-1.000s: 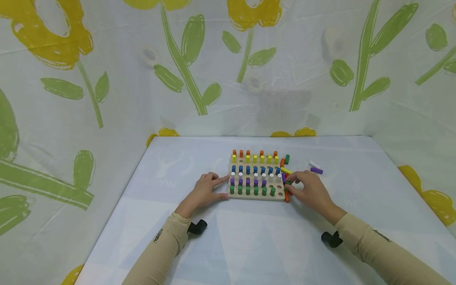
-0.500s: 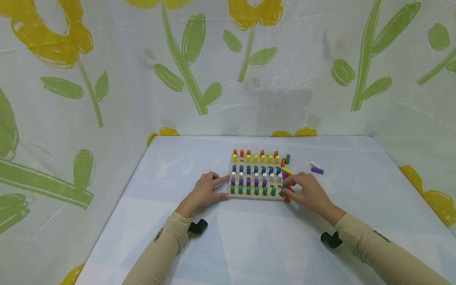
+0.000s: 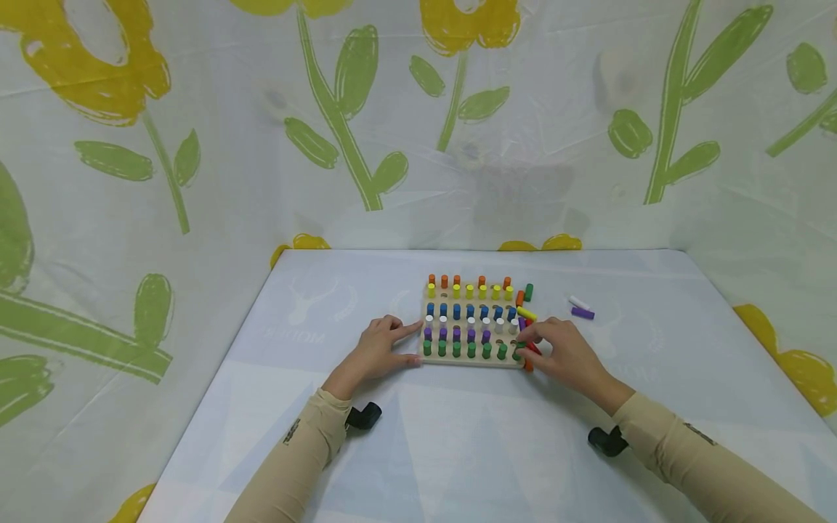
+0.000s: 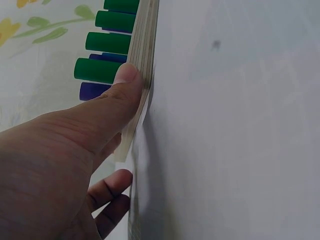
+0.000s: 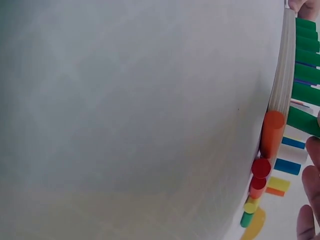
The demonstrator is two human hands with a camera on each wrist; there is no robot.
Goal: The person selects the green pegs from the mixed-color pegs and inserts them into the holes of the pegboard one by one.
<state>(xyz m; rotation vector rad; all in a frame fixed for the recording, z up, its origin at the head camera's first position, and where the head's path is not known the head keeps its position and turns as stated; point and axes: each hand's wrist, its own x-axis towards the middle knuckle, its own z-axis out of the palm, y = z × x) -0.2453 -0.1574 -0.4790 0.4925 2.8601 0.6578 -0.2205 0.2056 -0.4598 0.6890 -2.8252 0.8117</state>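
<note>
A wooden pegboard (image 3: pixel 474 362) lies on the table, set with rows of coloured pegs. My left hand (image 3: pixel 375 350) rests at its left side, with the thumb (image 4: pixel 126 75) and forefinger touching the board's edge and the other fingers loosely bent. At the front right corner, my right hand (image 3: pixel 567 353) pinches a green peg (image 5: pixel 303 121) between thumb and fingers. That peg stands at the end of the front green row, slightly tilted in the right wrist view; my fingertips partly cover it. Other green pegs (image 4: pixel 101 70) stand along the front.
Loose pegs lie against the board's right side, among them an orange peg (image 5: pixel 273 134), a red peg (image 5: pixel 261 168) and a yellow peg (image 3: pixel 526 314). Farther right lie a white peg (image 3: pixel 578 302) and a purple peg (image 3: pixel 583 313). Fabric walls surround the table (image 3: pixel 405 450).
My right hand has moved slightly left, from the loose pegs onto the board's front right corner, bringing the green peg to the last hole there. My left hand has stayed put.
</note>
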